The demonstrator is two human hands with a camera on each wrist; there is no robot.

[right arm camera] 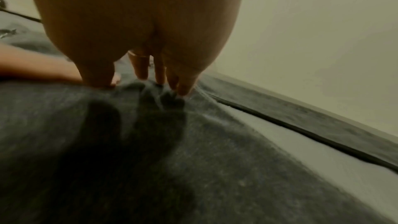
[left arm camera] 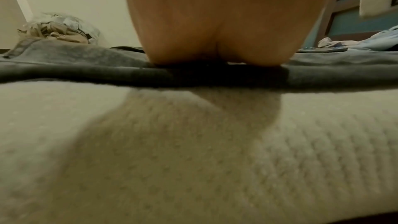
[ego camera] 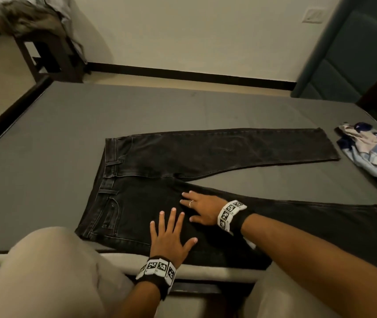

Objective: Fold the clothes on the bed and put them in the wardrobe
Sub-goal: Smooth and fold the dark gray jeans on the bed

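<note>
Both palms are going flat: the left hand (ego camera: 171, 235) and right hand (ego camera: 200, 208), fingers spread, are pressing the black jeans (ego camera: 183, 157) lying open near the bed (ego camera: 45, 145) edge. She's smoothing; next, probably, laying leg over leg.

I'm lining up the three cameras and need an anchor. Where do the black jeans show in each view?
Head: black jeans spread flat mid-frame, legs splayed to the right, both hands pressing on them.
Left wrist: a dark band across the middle, under the left hand.
Right wrist: they fill the lower frame, under the right hand.
Shared landmark: the cream wall.
</note>
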